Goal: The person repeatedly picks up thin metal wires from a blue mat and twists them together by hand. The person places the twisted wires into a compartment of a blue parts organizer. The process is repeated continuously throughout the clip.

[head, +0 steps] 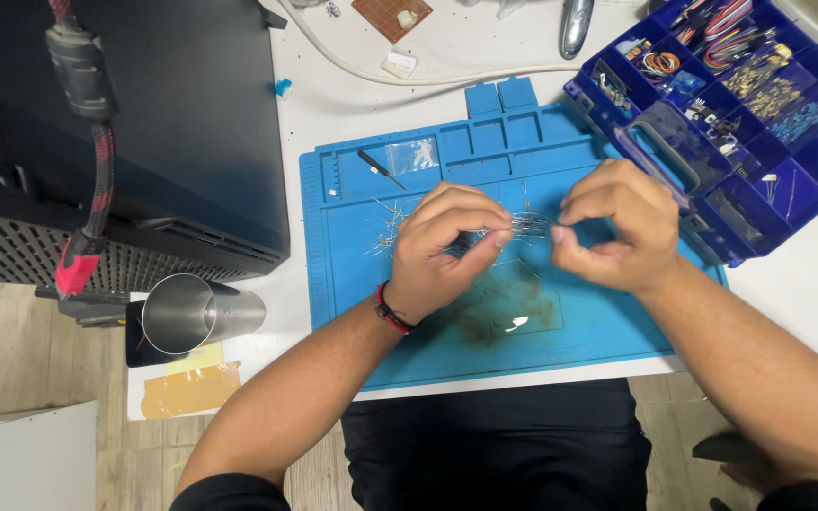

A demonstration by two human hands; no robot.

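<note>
The left hand (447,248) and the right hand (613,225) met over the middle of a blue work mat (428,350), fingertips facing each other. Both were pinched shut on a bundle of thin wire-legged components (529,225) that stretched across the small gap between them, the left hand's thumb and forefinger gripping one end, the right hand's gripping the other. More of the same thin wire-legged parts (388,227) lay scattered on the mat just beyond the left hand's knuckles. Further beyond that hand, a small clear plastic bag (413,154) and a dark slim tool (376,164) sat in the mat's upper trays. A red and black band (392,312) circled the left wrist. Just outside the right hand stood an open blue compartment box (759,180) filled with small electronic parts. Well to the outside of the left forearm, a steel cup (196,312) lay tilted at the table's edge beside a black case (182,123).
</note>
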